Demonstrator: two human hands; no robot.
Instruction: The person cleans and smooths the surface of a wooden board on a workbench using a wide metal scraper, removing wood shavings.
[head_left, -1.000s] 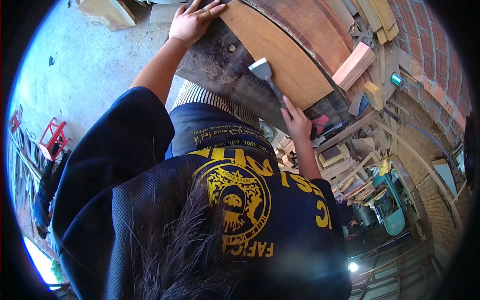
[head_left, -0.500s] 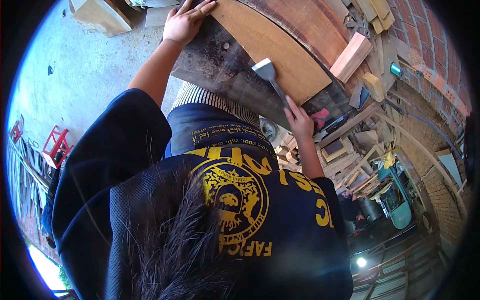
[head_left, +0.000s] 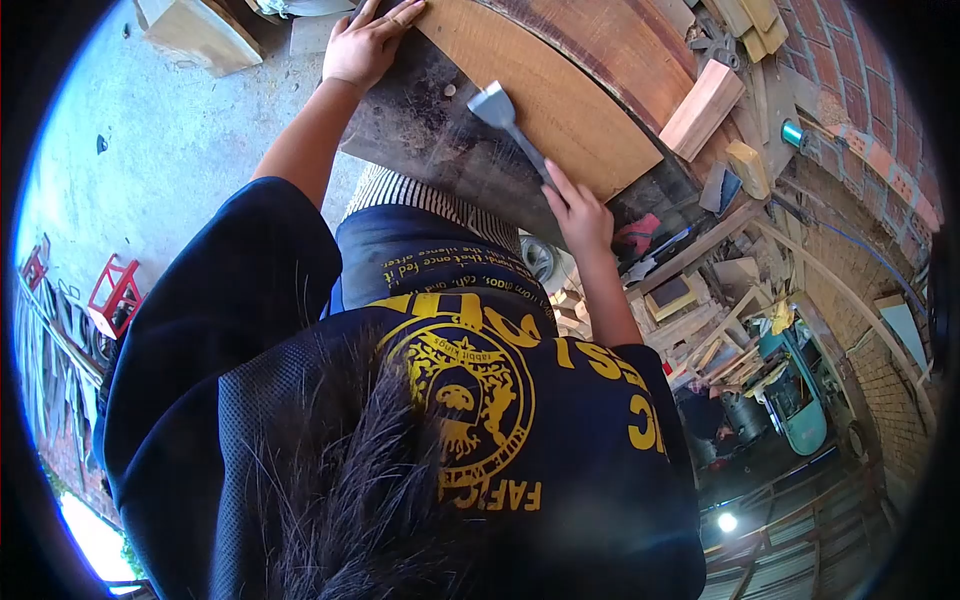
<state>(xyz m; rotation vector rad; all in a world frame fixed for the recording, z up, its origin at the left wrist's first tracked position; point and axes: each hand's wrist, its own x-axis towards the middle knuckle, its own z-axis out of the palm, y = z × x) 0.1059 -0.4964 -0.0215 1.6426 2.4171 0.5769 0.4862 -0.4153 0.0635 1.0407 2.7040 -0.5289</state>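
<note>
A long tan wooden piece (head_left: 545, 85) with a curved far edge lies on the dark worktable (head_left: 410, 125). My left hand (head_left: 368, 45) rests at its left end, fingers spread over the wood. In my right hand (head_left: 580, 212) is the handle of a scraper (head_left: 515, 125) with a flat metal blade. The blade is over the near edge of the tan wood, beside the dark tabletop. My right fingers are wrapped along the handle, partly hiding it.
Beyond the tan piece lies a reddish-brown board (head_left: 610, 45). A pale wood block (head_left: 702, 110) and a smaller block (head_left: 748, 170) sit at the right. A pink cloth (head_left: 637, 232) is near my right wrist. A brick wall (head_left: 850, 70) stands far right.
My right hand and the scraper have moved left and slightly up along the wood's near edge. My left hand has stayed nearly in place.
</note>
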